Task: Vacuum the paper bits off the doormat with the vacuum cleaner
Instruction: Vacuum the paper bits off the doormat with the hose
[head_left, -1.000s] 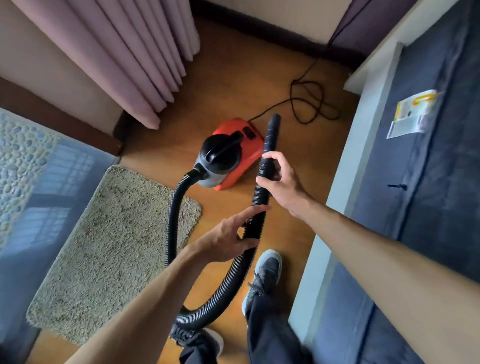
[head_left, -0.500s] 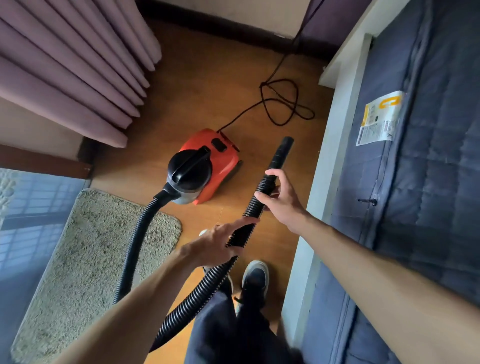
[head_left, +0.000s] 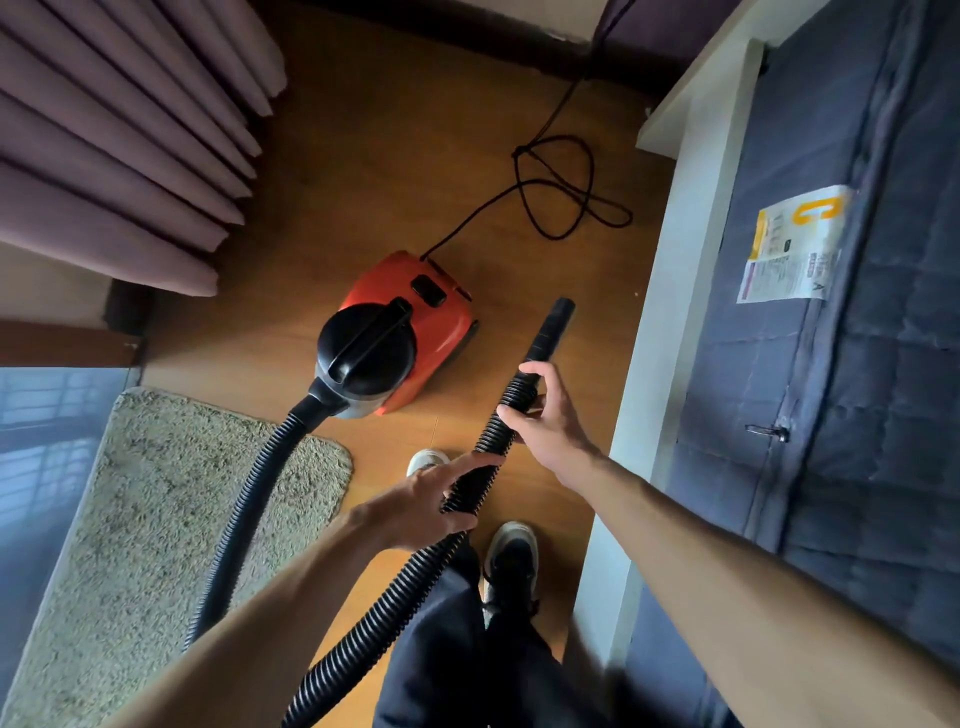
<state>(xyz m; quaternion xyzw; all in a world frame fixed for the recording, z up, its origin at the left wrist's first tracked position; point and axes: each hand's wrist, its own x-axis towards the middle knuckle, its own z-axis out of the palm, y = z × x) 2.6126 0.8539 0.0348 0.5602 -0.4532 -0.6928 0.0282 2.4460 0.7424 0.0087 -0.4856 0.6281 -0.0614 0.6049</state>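
Your right hand (head_left: 545, 423) grips the black ribbed plastic hose (head_left: 395, 592) right of centre, its fingers curled round it just below the smooth black nozzle (head_left: 550, 327), which points toward the upper right. Your left hand (head_left: 423, 506) holds the same hose lower down, thumb above and fingers beneath. The red and black canister vacuum cleaner (head_left: 415, 317) stands on the wooden floor (head_left: 363, 182) at centre frame. The beige shaggy doormat (head_left: 145, 519) lies at lower left, and the hose passes over its right part.

Doormat (head_left: 171, 519) cropped at bottom edge, its pile seemingly blurred
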